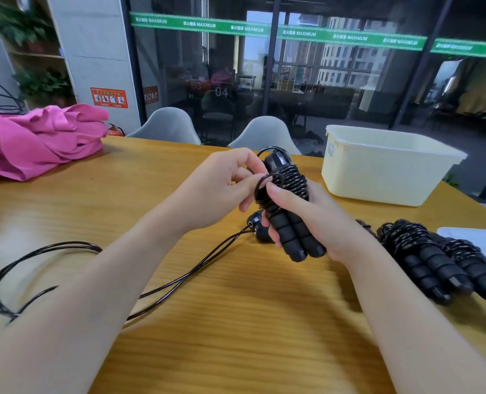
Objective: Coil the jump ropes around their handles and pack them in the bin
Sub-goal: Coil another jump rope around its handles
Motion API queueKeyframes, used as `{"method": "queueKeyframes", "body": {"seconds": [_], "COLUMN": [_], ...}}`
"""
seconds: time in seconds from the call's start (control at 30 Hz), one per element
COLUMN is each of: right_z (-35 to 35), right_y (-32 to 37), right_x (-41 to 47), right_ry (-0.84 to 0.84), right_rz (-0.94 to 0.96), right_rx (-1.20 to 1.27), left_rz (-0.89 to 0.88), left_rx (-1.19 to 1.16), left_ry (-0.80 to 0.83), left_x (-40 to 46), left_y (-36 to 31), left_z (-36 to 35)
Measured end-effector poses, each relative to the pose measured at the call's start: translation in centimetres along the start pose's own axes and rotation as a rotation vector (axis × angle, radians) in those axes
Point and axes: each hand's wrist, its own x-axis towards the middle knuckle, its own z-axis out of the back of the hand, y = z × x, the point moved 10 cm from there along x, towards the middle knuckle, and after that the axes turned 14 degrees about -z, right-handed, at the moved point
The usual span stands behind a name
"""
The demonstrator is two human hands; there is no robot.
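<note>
Right hand: my right hand (307, 217) grips a pair of black foam handles (298, 237) held upright side by side, thumb pressed on the coils wound round their upper half.
Left hand: my left hand (221, 186) pinches a small loop of rope (267, 184) against those coils, fingers curled.
Loose rope: just below and behind my right fingers I see another handle end (257, 226) lying on the table (236, 322); its black cord (65, 265) trails away under my left forearm and loops out to the left.
Finished ropes: right of my right wrist, two coiled bundles (435, 263) lie side by side on the wood.
Bin: a pale yellow bin (384, 166) sits beyond my right hand; its inside is hidden from me by the near wall.
Other things: pink cloth (37, 140) is piled far left of my left hand; two grey chairs (264, 135) stand behind the table.
</note>
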Motion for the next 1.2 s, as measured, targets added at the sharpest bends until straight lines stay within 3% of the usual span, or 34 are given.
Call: {"method": "queueKeyframes", "body": {"seconds": [0.17,0.4,0.7,0.8,0.93,1.07,1.2], "right_z": [0.1,0.0,-0.5,-0.4,0.0,0.1,0.0], "right_y": [0.2,-0.6,-0.4,-0.7,-0.7,-0.8,-1.1], "right_x": [-0.2,0.0,0.2,0.1,-0.2,-0.2,-0.2], "right_ry": [0.009,-0.002,0.010,-0.010,-0.017,-0.021,-0.009], "right_rz": [-0.006,-0.054,-0.075,-0.098,-0.115,-0.139,-0.151], "right_rx": [-0.013,-0.127,-0.050,-0.053,-0.044,-0.079,-0.096], "left_rz": [-0.102,-0.162,-0.261,-0.198,-0.042,0.053,0.077], "left_rx": [0.134,0.449,0.573,0.479,0.122,-0.120,-0.215], "left_ry": [-0.039,0.134,-0.013,-0.011,-0.049,0.039,0.127], "left_x": [-0.1,-0.3,-0.1,-0.1,-0.1,-0.3,-0.6], "left_y": [-1.2,-1.5,-2.4,-1.5,0.0,1.1,1.3], "left_z": [0.8,0.3,1.0,0.7,0.7,0.3,-0.1]}}
